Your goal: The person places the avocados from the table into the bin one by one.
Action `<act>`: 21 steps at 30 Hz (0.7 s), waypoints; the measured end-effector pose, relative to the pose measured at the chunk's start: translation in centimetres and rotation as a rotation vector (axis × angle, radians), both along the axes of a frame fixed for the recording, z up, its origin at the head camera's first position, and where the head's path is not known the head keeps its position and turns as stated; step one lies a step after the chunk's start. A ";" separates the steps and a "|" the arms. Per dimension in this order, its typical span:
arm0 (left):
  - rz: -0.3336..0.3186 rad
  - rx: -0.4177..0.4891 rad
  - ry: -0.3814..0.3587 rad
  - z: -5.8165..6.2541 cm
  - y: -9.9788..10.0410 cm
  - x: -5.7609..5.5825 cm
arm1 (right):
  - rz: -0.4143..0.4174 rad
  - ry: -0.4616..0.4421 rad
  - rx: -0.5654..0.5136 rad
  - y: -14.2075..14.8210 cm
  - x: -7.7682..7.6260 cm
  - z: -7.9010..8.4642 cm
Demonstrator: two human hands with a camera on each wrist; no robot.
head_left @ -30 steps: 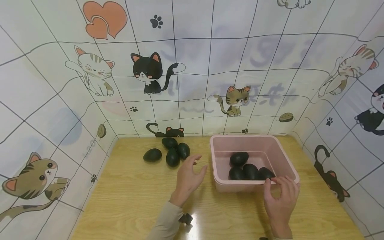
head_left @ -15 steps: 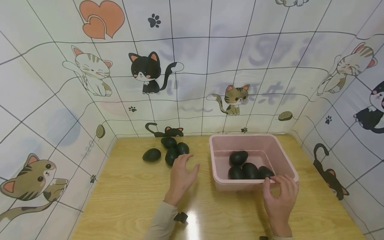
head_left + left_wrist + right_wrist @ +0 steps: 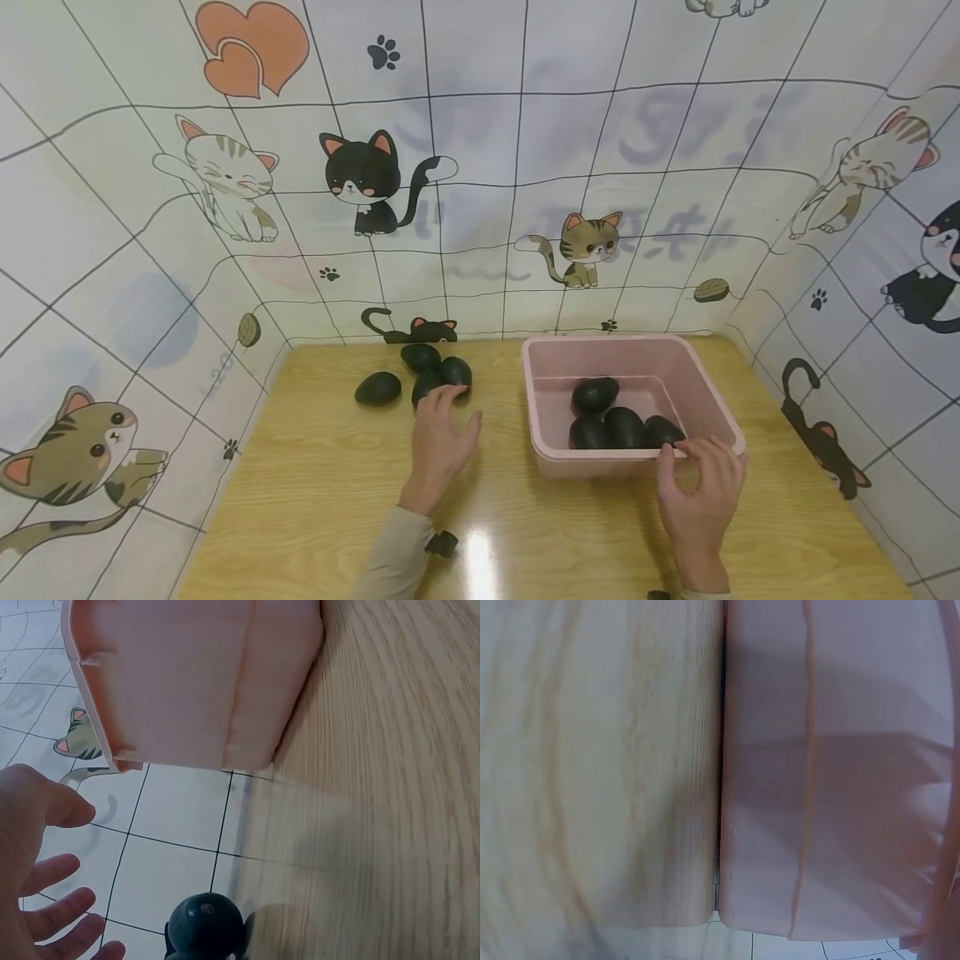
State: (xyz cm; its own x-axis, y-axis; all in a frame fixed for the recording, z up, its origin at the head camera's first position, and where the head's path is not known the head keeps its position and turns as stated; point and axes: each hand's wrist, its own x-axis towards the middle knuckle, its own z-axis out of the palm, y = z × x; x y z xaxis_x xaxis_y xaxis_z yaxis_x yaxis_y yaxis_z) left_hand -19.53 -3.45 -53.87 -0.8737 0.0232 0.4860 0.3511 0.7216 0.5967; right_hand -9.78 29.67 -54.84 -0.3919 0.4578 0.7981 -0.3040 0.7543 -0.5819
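Observation:
In the head view, my left hand [image 3: 437,446] reaches over the table, fingers apart and loosely bent, nothing held. Its fingertips overlap the nearest of several dark green avocados [image 3: 424,387] grouped at the back left. The left wrist view shows that hand [image 3: 45,877] with spread fingers and an avocado [image 3: 206,924] beyond them. A pink plastic bin [image 3: 637,456] stands at the right with several avocados [image 3: 625,427] inside. My right hand [image 3: 701,504] grips the bin's front rim near its right corner, thumb outside. Only a sliver of it shows in the right wrist view.
A single avocado [image 3: 378,389] lies left of the group. The wood-grain table [image 3: 315,492] meets a white wall covering [image 3: 480,208] printed with cats and grid lines at the back and both sides.
My left hand has moved left, from beside the bin toward the group of avocados. The right hand stays at the bin's rim, and the avocados have not moved.

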 end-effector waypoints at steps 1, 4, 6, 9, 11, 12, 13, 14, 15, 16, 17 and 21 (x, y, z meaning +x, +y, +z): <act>0.005 -0.001 0.000 -0.1 -0.2 -0.1 | -0.001 0.000 -0.001 0.0 0.0 0.0; 0.023 -0.007 0.011 -0.3 -0.6 -0.3 | -0.001 0.005 -0.001 0.0 -0.1 0.0; 0.035 -0.012 0.025 -0.5 -0.9 -0.4 | -0.001 0.009 0.000 0.1 -0.1 0.1; 0.047 -0.017 0.042 -0.8 -1.3 -0.6 | 0.000 0.005 -0.002 0.1 -0.1 0.1; 0.053 -0.021 0.052 -1.0 -1.6 -0.8 | 0.002 -0.002 -0.006 0.1 0.0 0.0; 0.060 -0.026 0.058 -1.2 -1.7 -0.9 | 0.004 -0.008 -0.008 0.1 0.1 0.0; 0.064 -0.027 0.067 -1.2 -1.8 -1.0 | 0.006 -0.009 -0.010 0.1 0.1 0.0; 0.067 -0.028 0.076 -1.3 -1.9 -1.1 | 0.007 -0.010 -0.011 0.1 0.1 0.0; 0.070 -0.032 0.084 -1.4 -2.1 -1.2 | 0.008 -0.012 -0.010 0.1 0.1 0.0; 0.072 -0.036 0.091 -1.5 -2.2 -1.2 | 0.009 -0.013 -0.011 0.1 0.1 -0.1; 0.074 -0.036 0.097 -1.5 -2.3 -1.3 | 0.009 -0.013 -0.011 0.1 0.1 -0.1; 0.081 -0.031 0.114 -1.7 -2.8 -1.6 | 0.004 -0.002 -0.008 0.1 0.1 -0.2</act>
State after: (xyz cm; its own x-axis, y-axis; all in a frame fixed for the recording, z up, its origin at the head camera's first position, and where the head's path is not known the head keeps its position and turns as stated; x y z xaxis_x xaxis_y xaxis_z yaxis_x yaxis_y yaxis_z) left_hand -21.13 -6.24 -55.53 -0.8126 -0.0288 0.5821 0.3552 0.7675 0.5337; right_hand -9.70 29.73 -55.03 -0.3950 0.4629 0.7935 -0.3058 0.7482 -0.5887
